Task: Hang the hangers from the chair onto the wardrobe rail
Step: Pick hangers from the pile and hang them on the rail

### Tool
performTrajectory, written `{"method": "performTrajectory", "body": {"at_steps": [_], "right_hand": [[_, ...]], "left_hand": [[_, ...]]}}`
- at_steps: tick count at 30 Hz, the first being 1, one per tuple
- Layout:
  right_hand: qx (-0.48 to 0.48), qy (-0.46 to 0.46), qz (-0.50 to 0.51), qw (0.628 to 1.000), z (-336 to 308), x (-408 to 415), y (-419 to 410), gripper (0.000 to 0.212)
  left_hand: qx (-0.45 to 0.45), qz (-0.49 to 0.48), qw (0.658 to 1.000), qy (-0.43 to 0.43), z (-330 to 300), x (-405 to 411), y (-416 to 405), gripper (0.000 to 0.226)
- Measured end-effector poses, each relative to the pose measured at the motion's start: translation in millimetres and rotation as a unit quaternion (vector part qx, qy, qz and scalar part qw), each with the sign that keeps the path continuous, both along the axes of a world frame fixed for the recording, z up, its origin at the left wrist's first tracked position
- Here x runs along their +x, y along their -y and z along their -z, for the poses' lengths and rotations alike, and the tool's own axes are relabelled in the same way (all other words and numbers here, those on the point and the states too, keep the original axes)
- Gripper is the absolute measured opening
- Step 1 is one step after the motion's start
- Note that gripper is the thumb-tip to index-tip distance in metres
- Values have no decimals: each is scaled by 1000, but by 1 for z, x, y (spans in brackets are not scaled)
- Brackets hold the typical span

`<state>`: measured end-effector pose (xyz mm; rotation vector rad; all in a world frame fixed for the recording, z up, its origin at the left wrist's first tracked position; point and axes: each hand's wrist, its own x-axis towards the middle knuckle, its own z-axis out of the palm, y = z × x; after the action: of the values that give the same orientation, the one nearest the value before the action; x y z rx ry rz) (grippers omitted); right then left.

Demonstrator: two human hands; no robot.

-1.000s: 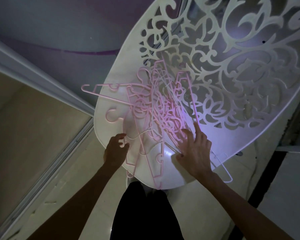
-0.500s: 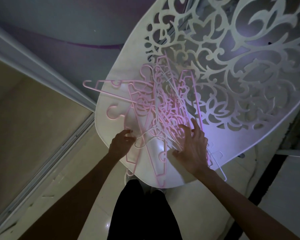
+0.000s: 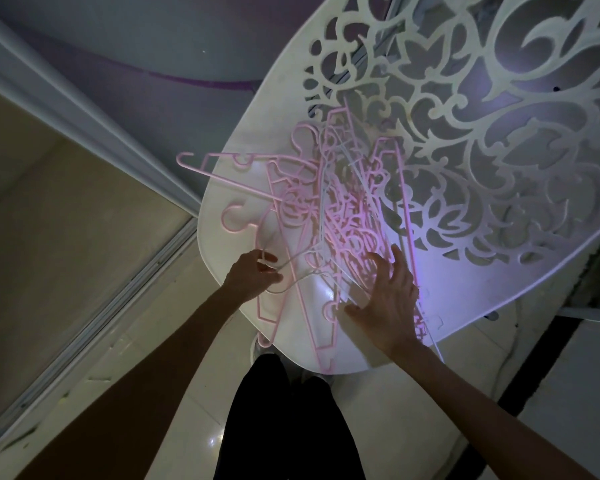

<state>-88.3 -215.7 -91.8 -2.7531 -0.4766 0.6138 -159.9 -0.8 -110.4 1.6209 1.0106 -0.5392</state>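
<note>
Hangers (image 3: 329, 223) sit tangled on the chair (image 3: 243, 188); left hand (image 3: 253, 278) has now pinched a white hook, right hand (image 3: 385, 303) spreads open over the pile, so lifting looks imminent.

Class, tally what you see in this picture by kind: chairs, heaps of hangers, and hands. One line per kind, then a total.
Chair: 1
Heap of hangers: 1 (pink and white, too tangled to count singly)
Hands: 2, the left hand and the right hand
Total: 4
</note>
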Motion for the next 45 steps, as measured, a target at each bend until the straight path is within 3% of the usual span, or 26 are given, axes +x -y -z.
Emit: {"method": "performTrajectory", "body": {"at_steps": [7,11,13,18,22,25,29,35,39,42,45], "right_hand": [[88,-66,-4,994,-7,13,17,101],[60,-111,-32,991,-8,23,29,118],[47,-108,-37,992,-12,29,31,108],[-45,60,-140,987,-38,38,37,41],[-30,76,-141,987,-80,54,43,41],[31,43,-102,993,-114,64,46,42],[92,-37,-61,993,-168,71,47,17],[190,-114,-101,970,-262,65,27,34],[226,-210,-137,941,-323,41,20,33],[249,-252,-132,926,-360,16,14,41],[264,-297,-116,910,-381,-15,-3,23]], "left_hand": [[-43,61,997,18,-34,0,-7,16],[-89,97,991,21,-62,10,-1,36],[-85,82,993,31,-74,20,3,39],[-87,71,991,67,-114,49,16,34],[-129,77,986,77,-166,76,27,34],[-145,61,983,99,-209,88,30,38],[-150,22,979,136,-266,95,24,40],[-143,-65,971,180,-327,73,2,43],[-154,-127,959,199,-359,38,-5,52],[-92,-172,960,203,-390,-5,-11,53],[-13,-228,950,211,-414,-54,-18,38]]}}
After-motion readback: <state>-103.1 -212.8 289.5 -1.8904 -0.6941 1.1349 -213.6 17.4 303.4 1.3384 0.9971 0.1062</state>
